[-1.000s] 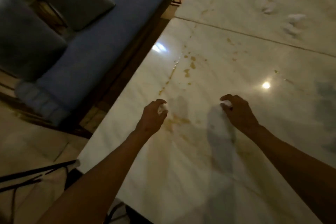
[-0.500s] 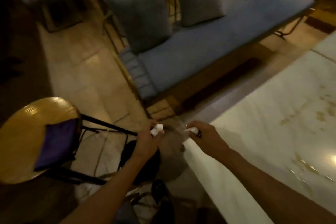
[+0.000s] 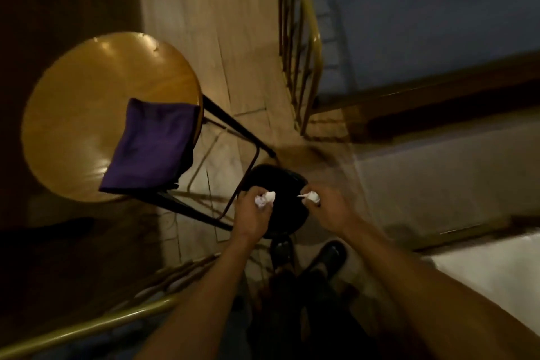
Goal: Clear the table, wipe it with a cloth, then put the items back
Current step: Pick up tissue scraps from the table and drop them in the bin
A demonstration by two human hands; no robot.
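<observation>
Both hands hang over a round black bin (image 3: 277,181) on the floor, in the gap between the stool (image 3: 96,114) and the pale desk edge (image 3: 491,266) at lower right. The left hand (image 3: 251,213) is closed around a crumpled white tissue (image 3: 265,198); the right hand (image 3: 330,210) pinches another tissue wad (image 3: 312,196). A folded purple cloth (image 3: 152,146) lies on the stool seat, overhanging its edge. The bin's inside is too dark to read.

Purple cloth (image 3: 152,143) on round stool (image 3: 87,102)
</observation>
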